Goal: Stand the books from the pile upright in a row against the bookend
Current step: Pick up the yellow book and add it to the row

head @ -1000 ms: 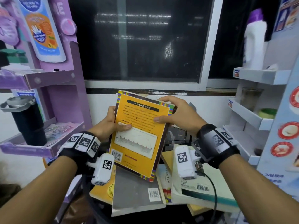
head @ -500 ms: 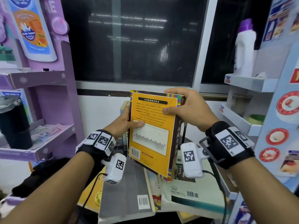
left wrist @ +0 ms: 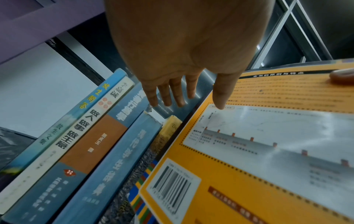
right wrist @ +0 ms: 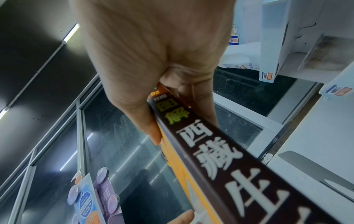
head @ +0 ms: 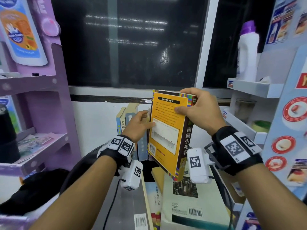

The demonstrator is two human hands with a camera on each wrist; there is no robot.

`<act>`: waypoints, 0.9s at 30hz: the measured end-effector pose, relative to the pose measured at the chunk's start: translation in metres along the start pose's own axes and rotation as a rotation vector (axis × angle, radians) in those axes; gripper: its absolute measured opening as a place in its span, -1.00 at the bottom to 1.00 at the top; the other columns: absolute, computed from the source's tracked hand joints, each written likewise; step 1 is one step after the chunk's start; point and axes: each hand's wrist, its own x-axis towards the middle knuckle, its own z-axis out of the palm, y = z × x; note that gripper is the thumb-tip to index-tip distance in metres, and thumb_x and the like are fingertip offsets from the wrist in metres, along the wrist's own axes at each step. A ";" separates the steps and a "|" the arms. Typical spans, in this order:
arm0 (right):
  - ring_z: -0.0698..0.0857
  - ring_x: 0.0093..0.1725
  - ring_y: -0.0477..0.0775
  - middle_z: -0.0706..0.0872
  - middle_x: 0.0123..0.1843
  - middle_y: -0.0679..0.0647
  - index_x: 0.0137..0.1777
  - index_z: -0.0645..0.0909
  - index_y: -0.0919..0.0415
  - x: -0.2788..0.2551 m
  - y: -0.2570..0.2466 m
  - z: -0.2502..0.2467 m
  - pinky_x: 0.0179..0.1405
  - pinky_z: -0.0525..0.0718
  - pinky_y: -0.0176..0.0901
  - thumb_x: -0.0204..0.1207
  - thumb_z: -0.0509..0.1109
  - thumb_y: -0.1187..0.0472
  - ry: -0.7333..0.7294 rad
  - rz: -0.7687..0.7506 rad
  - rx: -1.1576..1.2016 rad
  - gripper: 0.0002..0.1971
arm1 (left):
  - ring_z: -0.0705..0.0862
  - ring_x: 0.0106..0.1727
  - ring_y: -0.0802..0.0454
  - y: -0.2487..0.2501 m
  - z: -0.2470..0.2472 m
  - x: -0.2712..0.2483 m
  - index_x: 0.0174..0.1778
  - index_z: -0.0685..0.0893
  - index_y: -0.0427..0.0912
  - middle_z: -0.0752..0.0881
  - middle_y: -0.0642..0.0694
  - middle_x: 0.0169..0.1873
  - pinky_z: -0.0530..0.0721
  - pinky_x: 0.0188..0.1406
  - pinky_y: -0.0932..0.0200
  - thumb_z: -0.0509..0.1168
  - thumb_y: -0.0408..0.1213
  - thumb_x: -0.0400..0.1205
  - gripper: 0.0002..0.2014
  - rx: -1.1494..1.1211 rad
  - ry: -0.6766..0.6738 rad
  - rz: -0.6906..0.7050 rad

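An orange-covered book (head: 167,130) with a dark spine hangs nearly upright just right of a row of upright books (head: 128,123) at the white wall. My right hand (head: 184,102) grips its top corner by the spine, thumb on the back cover. In the right wrist view that hand (right wrist: 178,119) pinches the spine (right wrist: 220,144). My left hand (head: 141,123) lies with straight fingers between the row (left wrist: 95,144) and the orange book (left wrist: 268,151), thumb (left wrist: 220,103) on the cover. Below lies the pile: a grey book (head: 129,205) and a cream book (head: 182,208). No bookend shows.
A purple shelf unit (head: 41,113) stands close on the left with a black tumbler (head: 6,135). A white shelf unit (head: 245,87) on the right carries a white bottle (head: 247,52). A dark window (head: 129,42) is behind, and a black bag (head: 33,188) lies lower left.
The orange book has swung from tilted to nearly upright and moved up and right beside the standing row. My left fingers have straightened along its left edge.
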 end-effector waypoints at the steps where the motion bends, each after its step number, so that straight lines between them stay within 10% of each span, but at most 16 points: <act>1: 0.69 0.00 -0.07 0.67 0.05 -0.08 0.35 0.56 0.07 0.003 0.001 -0.002 -0.16 0.64 -0.37 0.44 0.56 0.17 0.011 0.002 -0.015 -0.52 | 0.47 0.34 0.07 -0.002 0.002 0.003 0.54 0.35 -0.14 0.49 -0.04 0.39 0.43 0.29 0.16 0.36 -0.27 0.62 -0.43 0.032 0.019 0.008; 27: 0.71 0.11 0.05 0.74 0.14 0.05 0.51 0.47 0.02 0.062 0.063 0.059 0.21 0.72 0.09 0.50 0.52 0.13 0.167 0.149 -0.130 -0.42 | 0.23 0.58 -0.04 -0.037 0.024 0.070 0.57 0.36 -0.02 0.33 -0.07 0.56 0.20 0.55 0.03 0.35 -0.07 0.60 -0.40 0.522 0.005 0.130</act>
